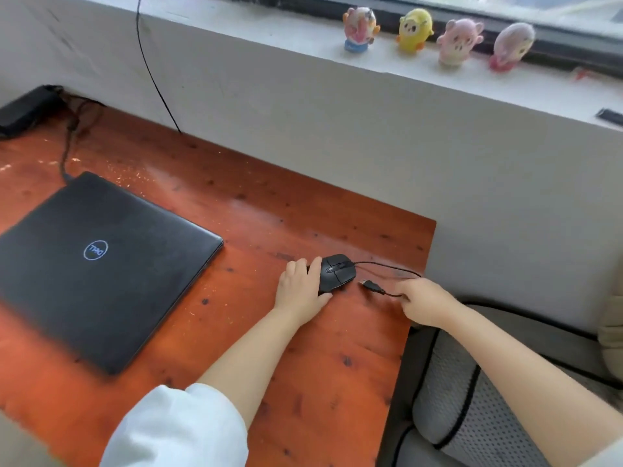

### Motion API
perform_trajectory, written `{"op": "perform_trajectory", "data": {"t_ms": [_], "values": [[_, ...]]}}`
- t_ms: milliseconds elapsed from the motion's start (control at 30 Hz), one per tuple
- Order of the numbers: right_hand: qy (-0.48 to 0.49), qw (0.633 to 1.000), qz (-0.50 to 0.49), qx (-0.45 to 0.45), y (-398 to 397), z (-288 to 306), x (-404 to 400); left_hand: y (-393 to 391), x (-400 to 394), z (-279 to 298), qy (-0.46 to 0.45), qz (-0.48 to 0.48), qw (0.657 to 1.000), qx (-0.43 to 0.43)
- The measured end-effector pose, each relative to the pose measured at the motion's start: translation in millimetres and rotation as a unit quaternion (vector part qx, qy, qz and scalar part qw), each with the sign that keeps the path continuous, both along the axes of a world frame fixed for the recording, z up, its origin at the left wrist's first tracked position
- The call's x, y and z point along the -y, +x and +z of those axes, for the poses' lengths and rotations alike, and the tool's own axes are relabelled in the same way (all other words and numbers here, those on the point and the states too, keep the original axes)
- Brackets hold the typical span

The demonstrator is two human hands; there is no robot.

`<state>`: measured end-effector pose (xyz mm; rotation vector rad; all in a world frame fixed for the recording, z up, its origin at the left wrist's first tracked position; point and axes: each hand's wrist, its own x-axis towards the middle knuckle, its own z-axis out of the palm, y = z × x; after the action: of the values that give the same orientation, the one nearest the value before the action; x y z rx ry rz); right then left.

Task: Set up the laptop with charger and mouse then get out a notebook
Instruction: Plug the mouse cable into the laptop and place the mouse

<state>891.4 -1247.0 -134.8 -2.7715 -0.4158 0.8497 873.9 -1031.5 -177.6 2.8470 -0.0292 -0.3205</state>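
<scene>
A closed black laptop (97, 264) lies on the left of the reddish wooden table (269, 203). Its charger brick (27, 109) sits at the far left corner, and the charger cable (67, 146) runs to the laptop's back edge. A black wired mouse (338, 271) rests near the table's right side. My left hand (300, 294) grips the mouse from its left. My right hand (421, 301) pinches the mouse cable (387, 266) close to the USB plug (371, 284), which points left just above the table. No notebook is visible.
A grey wall with a window sill runs behind the table; several small toy figures (414, 30) stand on the sill. A thin black wire (151, 72) hangs down the wall. A grey mesh chair (472, 399) stands at the table's right edge.
</scene>
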Motion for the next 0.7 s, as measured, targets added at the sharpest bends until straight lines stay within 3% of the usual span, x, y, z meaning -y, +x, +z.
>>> {"op": "perform_trajectory", "data": {"t_ms": [133,300,400,500,700], "values": [[-0.018,0.999,0.018,0.020,-9,26,13,-36,-7,3,0.041,0.102,0.994,-0.023],[0.071,0.996,0.015,-0.042,-19,42,-25,-80,-20,14,0.036,0.217,0.971,-0.096],[0.136,0.988,-0.016,-0.065,-30,44,-67,-92,-27,22,0.008,0.228,0.965,-0.129],[0.200,0.979,-0.036,-0.033,-42,44,-101,-99,-49,34,-0.012,0.214,0.965,-0.148],[0.220,0.974,0.011,0.055,-52,36,-167,-101,-144,51,0.027,0.317,0.945,-0.071]]}}
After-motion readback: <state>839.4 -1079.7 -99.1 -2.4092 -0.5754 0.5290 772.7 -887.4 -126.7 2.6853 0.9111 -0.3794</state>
